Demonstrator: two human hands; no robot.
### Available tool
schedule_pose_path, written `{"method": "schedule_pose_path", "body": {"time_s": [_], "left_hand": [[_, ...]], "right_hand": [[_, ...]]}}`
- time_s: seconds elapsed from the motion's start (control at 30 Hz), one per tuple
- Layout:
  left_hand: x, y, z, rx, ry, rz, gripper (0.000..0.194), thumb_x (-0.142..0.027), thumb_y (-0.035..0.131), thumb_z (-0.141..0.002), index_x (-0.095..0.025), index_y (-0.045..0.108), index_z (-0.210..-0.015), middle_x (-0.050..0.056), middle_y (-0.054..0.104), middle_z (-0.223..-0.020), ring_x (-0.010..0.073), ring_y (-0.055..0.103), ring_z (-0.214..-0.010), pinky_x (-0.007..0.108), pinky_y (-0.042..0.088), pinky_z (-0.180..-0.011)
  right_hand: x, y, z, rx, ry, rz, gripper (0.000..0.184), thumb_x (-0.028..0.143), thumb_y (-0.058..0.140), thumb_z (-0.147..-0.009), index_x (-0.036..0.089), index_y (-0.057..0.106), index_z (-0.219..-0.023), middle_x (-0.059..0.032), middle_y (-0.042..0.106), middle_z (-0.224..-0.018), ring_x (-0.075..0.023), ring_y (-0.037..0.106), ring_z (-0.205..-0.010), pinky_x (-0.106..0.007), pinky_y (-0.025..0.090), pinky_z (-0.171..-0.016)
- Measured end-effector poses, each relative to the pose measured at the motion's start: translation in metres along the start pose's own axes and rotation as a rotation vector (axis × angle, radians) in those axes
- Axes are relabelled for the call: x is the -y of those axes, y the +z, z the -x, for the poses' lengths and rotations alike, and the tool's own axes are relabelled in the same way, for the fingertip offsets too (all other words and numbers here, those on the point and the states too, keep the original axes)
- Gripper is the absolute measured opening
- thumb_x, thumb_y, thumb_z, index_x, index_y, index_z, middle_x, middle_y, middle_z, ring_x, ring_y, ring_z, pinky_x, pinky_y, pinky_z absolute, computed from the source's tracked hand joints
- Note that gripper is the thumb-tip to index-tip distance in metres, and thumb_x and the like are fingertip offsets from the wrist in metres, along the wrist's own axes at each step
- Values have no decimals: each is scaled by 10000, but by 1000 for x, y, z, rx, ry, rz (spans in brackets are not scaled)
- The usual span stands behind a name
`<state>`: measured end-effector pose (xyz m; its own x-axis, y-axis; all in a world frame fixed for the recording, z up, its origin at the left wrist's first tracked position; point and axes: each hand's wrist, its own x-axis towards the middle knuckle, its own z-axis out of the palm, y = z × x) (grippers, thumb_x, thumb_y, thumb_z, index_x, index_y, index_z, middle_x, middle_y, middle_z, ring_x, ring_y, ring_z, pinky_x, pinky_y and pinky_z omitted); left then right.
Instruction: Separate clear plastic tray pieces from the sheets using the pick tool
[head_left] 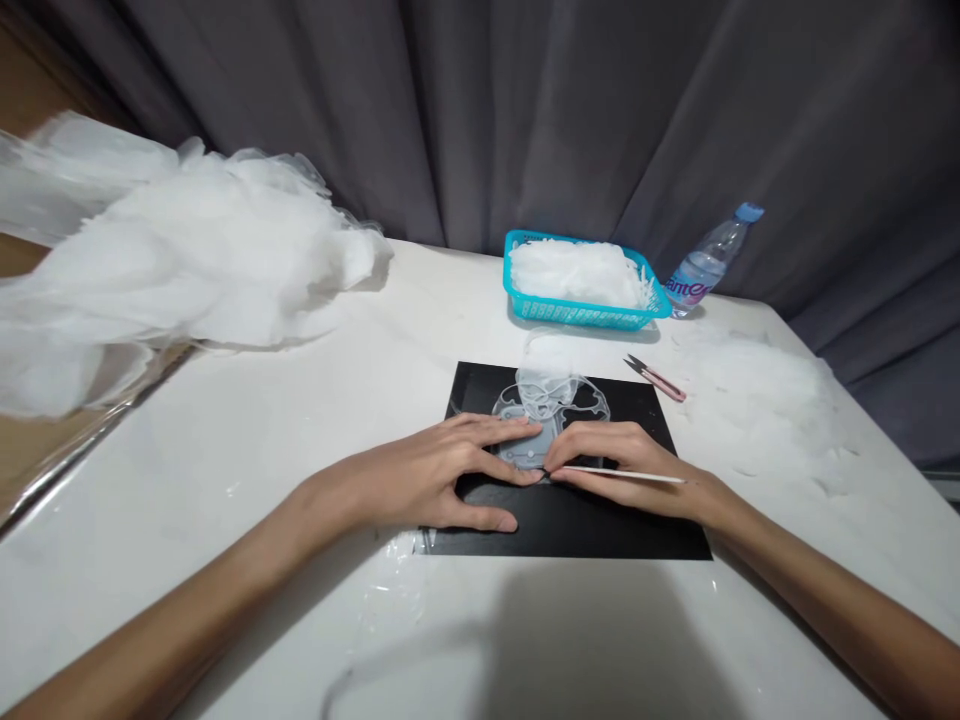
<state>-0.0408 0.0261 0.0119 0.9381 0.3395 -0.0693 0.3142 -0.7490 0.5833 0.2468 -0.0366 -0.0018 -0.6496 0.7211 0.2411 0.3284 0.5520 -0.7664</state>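
Observation:
A translucent grey-white plastic template (536, 440) with rounded cut-outs lies on a black sheet (570, 525). Sheer white fabric (551, 372) and loose white strips rest over its upper part. My left hand (480, 460) lies flat with spread fingers, the fingertips pressing on the template's left side and lower edge. From the right, my right hand (615, 462) pinches a thin white stick (637, 473), perhaps a pen or brush. Its working end is at the template's lower edge, close to my left index finger, and is mostly hidden by my fingers.
A heap of sheer white fabric (202, 250) covers the table's left side. Behind the black sheet stands a turquoise basket (585, 312) of white pieces, beside a water bottle (701, 268). Thread snips (656, 380) and white scraps (772, 410) lie to the right. A grey curtain (570, 120) hangs behind.

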Motion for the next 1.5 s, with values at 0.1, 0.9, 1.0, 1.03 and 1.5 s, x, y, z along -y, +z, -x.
{"method": "schedule_pose_path", "body": {"time_s": [0.1, 0.9, 1.0, 1.03, 1.5], "left_hand": [[2, 1, 0, -21, 14, 52, 532, -604, 702, -951, -408, 664, -1444, 4, 343, -1736, 364, 406, -1556, 478, 363, -1258], [4, 2, -3, 3, 21, 69, 474, -344, 748, -943, -418, 692, -1408, -40, 315, -1744, 356, 374, -1575, 492, 353, -1276], [5, 2, -3, 32, 23, 23, 487, -348, 726, -956, -416, 670, -1435, -33, 278, -1757, 352, 358, -1584, 498, 356, -1272], [6, 2, -3, 36, 27, 19, 498, -334, 728, -950, -413, 667, -1439, -30, 274, -1758, 351, 357, -1585, 496, 359, -1271], [11, -1, -1, 41, 27, 83, 632, -198, 764, -884, -486, 647, -1435, -82, 278, -1747, 359, 340, -1590, 502, 365, -1275]], "right_hand": [[1, 1, 1, 2, -22, 18, 137, 190, 602, -1060, 212, 706, -1146, -55, 749, -1116, -171, 712, -1062, -317, 558, -979], [5, 8, 0, -55, -212, 350, 157, 138, 554, -1066, 184, 692, -1127, -94, 786, -1064, -202, 753, -993, -344, 605, -889], [7, 3, 2, 2, -170, 326, 188, 148, 518, -1081, 196, 683, -1157, -98, 788, -1090, -204, 765, -1025, -330, 615, -878], [7, 1, 3, 19, -149, 311, 199, 151, 509, -1084, 200, 680, -1175, -99, 786, -1110, -204, 766, -1042, -326, 617, -881], [7, -20, 9, 51, 39, 66, 140, 232, 597, -1059, 219, 724, -1117, -74, 778, -1117, -206, 751, -1073, -345, 608, -948]]}}
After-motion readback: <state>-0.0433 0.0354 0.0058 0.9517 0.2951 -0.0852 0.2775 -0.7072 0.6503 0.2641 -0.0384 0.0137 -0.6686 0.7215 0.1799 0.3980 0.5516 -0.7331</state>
